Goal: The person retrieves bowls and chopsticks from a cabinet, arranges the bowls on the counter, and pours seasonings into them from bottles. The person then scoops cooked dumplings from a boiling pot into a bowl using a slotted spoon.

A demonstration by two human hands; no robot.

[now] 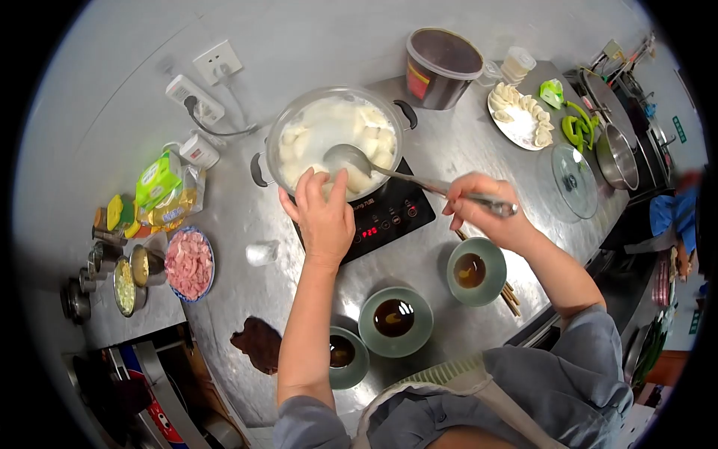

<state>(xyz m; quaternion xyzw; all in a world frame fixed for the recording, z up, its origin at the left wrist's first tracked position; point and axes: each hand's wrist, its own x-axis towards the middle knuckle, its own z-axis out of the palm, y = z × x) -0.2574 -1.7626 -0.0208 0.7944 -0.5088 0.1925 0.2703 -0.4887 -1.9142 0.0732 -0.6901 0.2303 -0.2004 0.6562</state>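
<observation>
A metal pot (pixel 334 93) holds cloudy water with white dumplings (pixel 374 135) around its edge. My right hand (pixel 482 206) is wrapped round the handle of a metal ladle (pixel 419 179), whose bowl reaches into the pot. At the pot's near rim is my left hand (pixel 323 224), its fingers apart and extending over the edge close to the dumplings. Whether those fingertips touch a dumpling, I cannot tell. Under the pot sits a black induction cooker (pixel 389 224) with a lit red display.
Three green bowls (pixel 425 329) of dark sauce stand nearest me, with chopsticks (pixel 511 299) beside one. To the left is a plate of raw meat (pixel 189 266). A plate of dumplings (pixel 516 112), a glass lid (pixel 572 183) and a dark bucket (pixel 443 67) lie beyond to the right.
</observation>
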